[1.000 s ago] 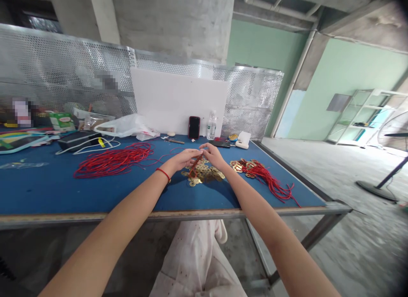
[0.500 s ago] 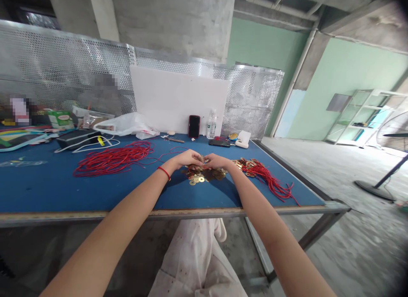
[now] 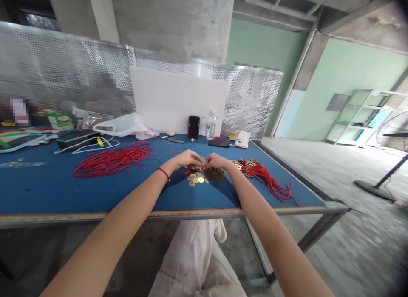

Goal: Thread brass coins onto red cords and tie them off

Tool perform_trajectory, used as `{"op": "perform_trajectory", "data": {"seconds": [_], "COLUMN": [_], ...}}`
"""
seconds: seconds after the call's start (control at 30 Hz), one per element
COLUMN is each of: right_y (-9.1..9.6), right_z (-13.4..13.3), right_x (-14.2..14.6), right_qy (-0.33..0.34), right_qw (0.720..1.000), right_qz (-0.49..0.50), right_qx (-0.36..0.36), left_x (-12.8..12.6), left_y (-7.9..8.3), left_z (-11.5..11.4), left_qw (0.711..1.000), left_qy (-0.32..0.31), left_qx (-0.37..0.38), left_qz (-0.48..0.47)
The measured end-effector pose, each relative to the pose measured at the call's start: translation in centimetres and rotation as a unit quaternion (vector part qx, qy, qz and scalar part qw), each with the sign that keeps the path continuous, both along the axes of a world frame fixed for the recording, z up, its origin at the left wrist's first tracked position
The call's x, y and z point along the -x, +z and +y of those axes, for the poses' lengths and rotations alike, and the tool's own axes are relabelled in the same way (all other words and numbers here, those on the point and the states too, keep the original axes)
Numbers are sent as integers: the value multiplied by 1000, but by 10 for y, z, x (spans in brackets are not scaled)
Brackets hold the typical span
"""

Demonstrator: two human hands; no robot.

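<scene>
My left hand (image 3: 186, 159) and my right hand (image 3: 216, 161) meet fingertip to fingertip just above a small heap of brass coins (image 3: 199, 178) on the blue table (image 3: 95, 190). Both hands are curled in a pinch; what sits between the fingers is too small to make out. A red band circles my left wrist. To the left lies a loose bundle of red cords (image 3: 110, 161). On the right rests a pile of coins tied on red cords (image 3: 261, 173).
At the back stand a white board (image 3: 178, 99), a dark phone (image 3: 193, 127) and a water bottle (image 3: 211, 124). A plastic bag (image 3: 126, 126), boxes and cables crowd the far left. The table's right edge drops to a concrete floor with a fan stand (image 3: 379, 186).
A second ago my hands held a red cord raised over the coins; they have since lowered and drawn together onto the heap, and the cord no longer shows.
</scene>
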State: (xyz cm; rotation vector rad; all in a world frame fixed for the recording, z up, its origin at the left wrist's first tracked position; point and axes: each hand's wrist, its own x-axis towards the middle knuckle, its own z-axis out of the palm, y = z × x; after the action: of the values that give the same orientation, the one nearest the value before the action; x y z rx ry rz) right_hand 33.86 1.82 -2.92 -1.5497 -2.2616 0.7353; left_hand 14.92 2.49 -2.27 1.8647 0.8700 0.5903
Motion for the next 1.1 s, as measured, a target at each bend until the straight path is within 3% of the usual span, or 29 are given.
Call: {"op": "perform_trajectory", "data": {"seconds": [0.13, 0.27, 0.37, 0.53, 0.77, 1.1], "right_y": [1, 1, -1, -3, 1, -1], "right_z": [0, 5, 10, 12, 5, 7], "right_x": [0, 2, 4, 4, 5, 6], "right_qy": [-94, -116, -76, -72, -50, -35], "right_qw": [992, 970, 957, 961, 943, 966], "right_qz": [-20, 120, 221, 230, 308, 238], "right_qx": [-85, -176, -171, -138, -116, -90], "left_x": [0, -2, -3, -4, -4, -4], "left_y": [-1, -5, -6, -4, 0, 3], "left_z": [3, 7, 8, 6, 0, -2], "left_qw": [996, 990, 990, 988, 986, 983], "left_qy": [85, 117, 112, 115, 112, 134], "left_qx": [-1, -4, -30, -45, -23, -29], "left_qz": [-38, -74, -85, -94, -124, -125]}}
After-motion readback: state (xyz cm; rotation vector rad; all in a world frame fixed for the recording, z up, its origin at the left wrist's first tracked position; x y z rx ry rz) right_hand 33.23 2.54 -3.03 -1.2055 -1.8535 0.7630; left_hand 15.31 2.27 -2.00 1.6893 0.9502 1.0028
